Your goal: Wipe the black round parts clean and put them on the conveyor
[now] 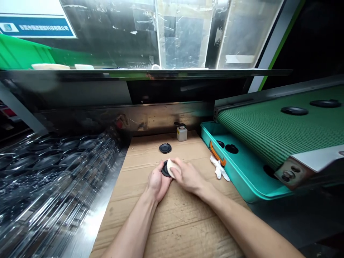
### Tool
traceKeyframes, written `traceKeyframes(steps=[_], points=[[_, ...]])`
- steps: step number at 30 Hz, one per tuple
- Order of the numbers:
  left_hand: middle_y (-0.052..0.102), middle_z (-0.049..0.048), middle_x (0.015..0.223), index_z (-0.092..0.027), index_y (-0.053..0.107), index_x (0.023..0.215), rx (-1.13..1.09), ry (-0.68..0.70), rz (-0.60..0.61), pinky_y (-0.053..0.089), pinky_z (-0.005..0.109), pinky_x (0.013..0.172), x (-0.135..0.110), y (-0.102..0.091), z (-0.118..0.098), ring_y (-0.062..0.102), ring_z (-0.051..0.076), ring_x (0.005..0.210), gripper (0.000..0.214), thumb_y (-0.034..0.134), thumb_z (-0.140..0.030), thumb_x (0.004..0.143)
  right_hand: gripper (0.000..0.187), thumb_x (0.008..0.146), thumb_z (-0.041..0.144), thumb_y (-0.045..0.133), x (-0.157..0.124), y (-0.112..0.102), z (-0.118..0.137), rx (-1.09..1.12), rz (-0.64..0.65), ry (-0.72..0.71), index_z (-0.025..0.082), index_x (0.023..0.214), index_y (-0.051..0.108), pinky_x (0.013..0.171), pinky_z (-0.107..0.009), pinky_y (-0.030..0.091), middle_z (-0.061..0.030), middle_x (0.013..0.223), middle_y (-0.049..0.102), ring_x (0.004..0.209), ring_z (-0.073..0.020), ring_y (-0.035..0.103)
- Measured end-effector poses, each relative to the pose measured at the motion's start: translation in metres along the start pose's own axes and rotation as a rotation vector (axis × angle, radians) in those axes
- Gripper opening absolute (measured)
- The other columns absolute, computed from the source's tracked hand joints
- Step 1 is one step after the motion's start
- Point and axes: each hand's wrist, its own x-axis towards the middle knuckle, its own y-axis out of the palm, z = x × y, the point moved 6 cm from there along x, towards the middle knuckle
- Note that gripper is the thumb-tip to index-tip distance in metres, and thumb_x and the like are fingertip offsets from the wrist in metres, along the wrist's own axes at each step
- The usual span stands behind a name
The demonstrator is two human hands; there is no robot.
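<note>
My left hand is closed round the edge of a round black plastic lid, held over the cardboard sheet. My right hand grips a pale, cream-coloured pad and presses it against the right side of that lid, covering part of it. Whether the pad is sponge or cloth I cannot tell. Just beyond my hands, a second black lid lies flat on the cardboard. Behind it stands a small whitish bottle with a dark metallic top.
A teal bin with an orange handle holds several black lids, under the end of a green conveyor belt carrying two more. White gloves or cloth lie beside the bin. Clear trays of black lids fill the left. A metal shelf crosses above.
</note>
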Motion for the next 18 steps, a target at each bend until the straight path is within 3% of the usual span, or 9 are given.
traceKeyframes(steps=[4, 8, 12, 15, 18], points=[[0.067, 0.0145, 0.110, -0.012, 0.064, 0.100, 0.008, 0.017, -0.006, 0.048, 0.042, 0.095, 0.000, -0.001, -0.002, 0.063, 0.024, 0.102, 0.025, 0.045, -0.027, 0.091, 0.028, 0.087, 0.034, 0.050, 0.004, -0.001, -0.006, 0.289, 0.005, -0.046, 0.023, 0.109, 0.063, 0.083, -0.028, 0.045, -0.0030, 0.104, 0.068, 0.093, -0.0180, 0.062], [0.067, 0.0122, 0.108, -0.013, 0.064, 0.102, 0.084, 0.056, 0.043, 0.046, 0.040, 0.098, -0.001, 0.004, -0.001, 0.062, 0.024, 0.105, 0.022, 0.054, -0.026, 0.087, 0.027, 0.087, 0.034, 0.049, 0.007, 0.007, -0.004, 0.522, 0.044, -0.013, 0.019, 0.104, 0.064, 0.064, -0.023, 0.046, -0.0019, 0.089, 0.068, 0.072, -0.0136, 0.061], [0.068, 0.0143, 0.107, -0.012, 0.064, 0.099, 0.072, 0.003, 0.034, 0.046, 0.043, 0.098, -0.002, 0.003, 0.001, 0.062, 0.026, 0.105, 0.022, 0.053, -0.027, 0.088, 0.030, 0.084, 0.035, 0.053, 0.004, 0.015, -0.005, 0.597, 0.231, 0.020, 0.017, 0.105, 0.066, 0.051, -0.019, 0.042, -0.0019, 0.085, 0.068, 0.061, -0.0110, 0.057], [0.067, 0.0153, 0.110, -0.012, 0.063, 0.099, 0.057, -0.021, 0.031, 0.046, 0.043, 0.098, -0.002, 0.003, 0.002, 0.062, 0.026, 0.106, 0.021, 0.052, -0.026, 0.088, 0.027, 0.082, 0.031, 0.055, 0.005, 0.009, -0.014, 0.475, 0.264, 0.007, 0.018, 0.101, 0.070, 0.061, -0.023, 0.047, -0.0028, 0.092, 0.070, 0.070, -0.0134, 0.062], [0.067, 0.0143, 0.109, -0.012, 0.063, 0.099, 0.064, -0.018, 0.049, 0.046, 0.042, 0.099, -0.002, 0.005, 0.002, 0.062, 0.025, 0.107, 0.021, 0.051, -0.026, 0.089, 0.030, 0.085, 0.029, 0.052, 0.009, -0.007, -0.016, 0.403, 0.085, -0.079, 0.021, 0.107, 0.070, 0.084, -0.029, 0.047, -0.0039, 0.106, 0.070, 0.094, -0.0179, 0.063]])
